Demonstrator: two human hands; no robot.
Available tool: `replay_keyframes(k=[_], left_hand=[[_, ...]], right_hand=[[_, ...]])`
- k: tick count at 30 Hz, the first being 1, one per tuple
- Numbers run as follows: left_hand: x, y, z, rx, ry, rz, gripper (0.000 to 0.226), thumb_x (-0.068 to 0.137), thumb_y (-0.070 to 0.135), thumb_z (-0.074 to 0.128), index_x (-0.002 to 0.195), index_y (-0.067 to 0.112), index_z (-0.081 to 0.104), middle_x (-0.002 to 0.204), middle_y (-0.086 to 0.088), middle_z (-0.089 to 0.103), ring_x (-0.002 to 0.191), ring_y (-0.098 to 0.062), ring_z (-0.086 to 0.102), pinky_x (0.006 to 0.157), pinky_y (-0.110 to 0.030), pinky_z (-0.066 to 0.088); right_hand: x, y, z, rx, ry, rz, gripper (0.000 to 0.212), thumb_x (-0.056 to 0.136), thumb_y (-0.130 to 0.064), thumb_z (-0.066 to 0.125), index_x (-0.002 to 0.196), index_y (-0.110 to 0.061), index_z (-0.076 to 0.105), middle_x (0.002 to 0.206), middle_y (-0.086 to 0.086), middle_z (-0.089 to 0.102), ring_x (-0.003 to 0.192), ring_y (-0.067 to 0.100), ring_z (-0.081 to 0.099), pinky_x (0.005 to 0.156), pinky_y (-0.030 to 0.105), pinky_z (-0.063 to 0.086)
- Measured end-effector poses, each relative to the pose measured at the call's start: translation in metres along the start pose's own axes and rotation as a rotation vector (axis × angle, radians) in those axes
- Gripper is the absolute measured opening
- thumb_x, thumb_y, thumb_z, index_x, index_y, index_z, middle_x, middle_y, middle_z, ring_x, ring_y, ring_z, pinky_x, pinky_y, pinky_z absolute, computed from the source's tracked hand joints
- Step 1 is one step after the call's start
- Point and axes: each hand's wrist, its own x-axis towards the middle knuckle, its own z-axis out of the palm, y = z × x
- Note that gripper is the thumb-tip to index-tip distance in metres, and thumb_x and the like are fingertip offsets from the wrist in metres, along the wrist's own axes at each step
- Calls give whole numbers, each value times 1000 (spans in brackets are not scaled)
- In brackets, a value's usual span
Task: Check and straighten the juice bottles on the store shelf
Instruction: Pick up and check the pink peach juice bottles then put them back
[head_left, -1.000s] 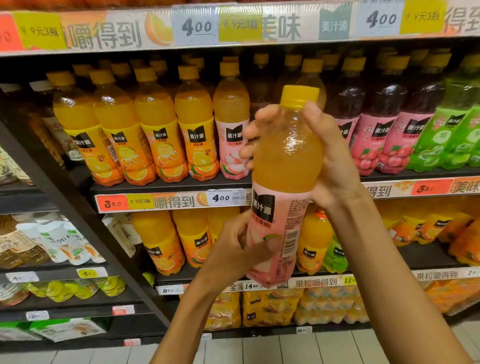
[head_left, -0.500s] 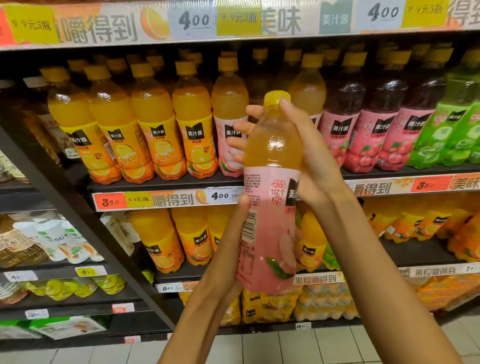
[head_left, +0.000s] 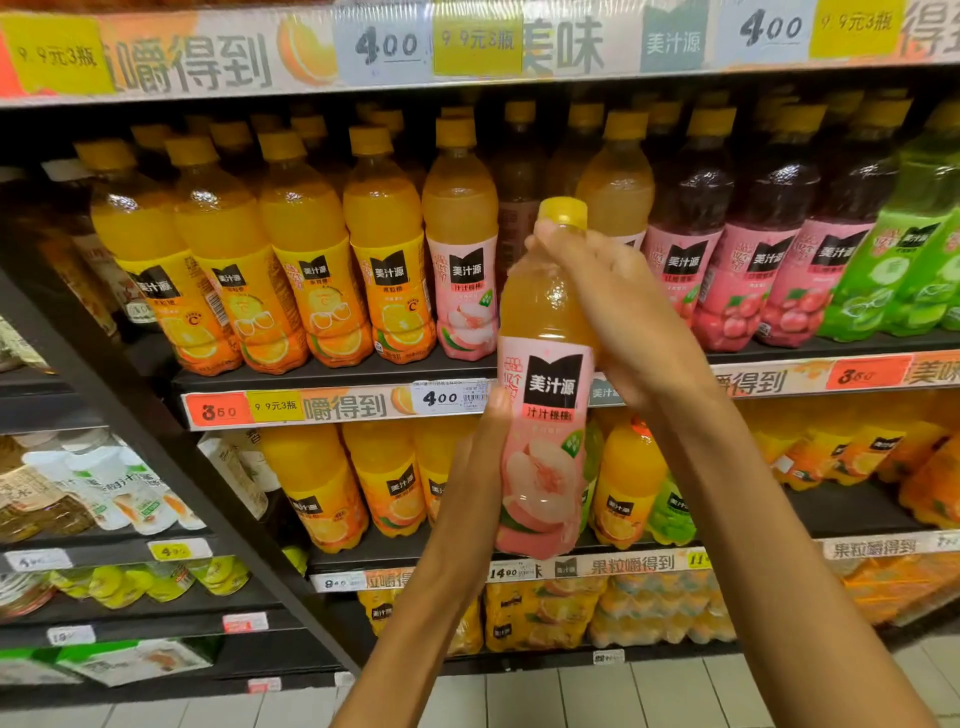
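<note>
Two hands hold one peach juice bottle (head_left: 543, 415) upright in front of the store shelf (head_left: 332, 371), clear of the rows behind it. Taking that bottle as the landmark: the right hand (head_left: 618, 317) wraps its shoulder and neck from the right, fingers curled round the upper body with a fingertip up against the yellow cap (head_left: 563, 212). The left hand (head_left: 480, 467) lies along the bottle's left side at label height, thumb pressed flat on the label edge; its fingers pass behind the bottle and cannot be seen, so how tightly they close I cannot tell.

The bottle is clear, glossy plastic, rounded at the shoulder and narrowing to a ribbed screw cap, filled with cloudy pale-orange juice. A pink wrap label with a black logo panel and a cut-peach picture covers its lower half and faces the camera.

Behind and left of the bottle stand orange juice bottles (head_left: 306, 249), with one matching peach bottle (head_left: 462, 260) just left of it. Behind and right are dark red bottles (head_left: 779, 244), then green bottles (head_left: 904, 260). Paper price strips (head_left: 332, 405) run along the shelf edges.
</note>
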Motion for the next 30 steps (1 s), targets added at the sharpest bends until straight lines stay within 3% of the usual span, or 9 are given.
replay_keyframes(k=[4,6,8,12,15,17,21,26,30], left_hand=[[10,-8,9,-1,41,-9,77,77,74,36,101,8,69,91,-16,73,83,-27,69,81,-44,53],[20,-9,11,42,80,18,74,77,70,37,103,7,67,89,-14,73,82,-25,70,75,-37,55],[33,-6,12,81,101,64,66,82,63,36,106,9,64,90,-11,74,82,-19,70,71,-28,55],[59,4,10,134,188,262,37,90,50,39,113,24,54,100,7,69,92,-1,65,75,-13,48],[72,4,4,278,286,349,42,89,43,44,125,23,46,120,-3,56,113,-14,54,94,-27,46],[76,-1,2,389,317,392,53,82,42,59,129,23,44,125,-2,52,120,-16,49,102,-32,41],[86,-12,4,553,365,457,64,74,20,78,129,11,46,120,-1,51,115,-18,49,100,-38,42],[95,-18,10,568,482,462,58,76,12,78,127,8,50,117,0,50,110,-19,53,93,-38,48],[97,-21,12,587,526,472,58,79,17,75,131,10,51,123,-1,47,114,-15,50,96,-28,45]], right_hand=[[7,4,1,-290,79,-9,39,96,-40,52,94,-3,65,93,16,72,86,26,69,83,42,54],[11,2,0,-277,111,-46,40,98,-37,51,92,1,64,86,15,71,80,23,68,78,38,54],[15,-3,0,-226,133,-123,33,98,-34,51,87,-7,64,77,5,68,72,14,64,68,29,52],[28,-9,-1,-169,189,-312,24,100,-24,50,98,-4,62,84,3,63,81,12,58,75,32,49],[39,-9,-2,-220,207,-456,12,99,-20,50,104,-13,58,88,-6,62,87,6,59,81,27,48],[47,-6,-4,-249,219,-529,13,99,-19,51,108,-12,57,91,-8,62,89,4,59,82,24,48],[61,3,-7,-275,225,-545,13,98,-21,53,106,-12,59,90,-12,61,87,2,58,82,23,47],[68,13,-5,-294,252,-531,18,96,-25,55,100,-8,59,83,-7,61,75,10,56,72,29,47],[70,17,-6,-359,291,-517,35,93,-33,57,109,-3,48,103,12,60,97,23,58,85,40,47]])
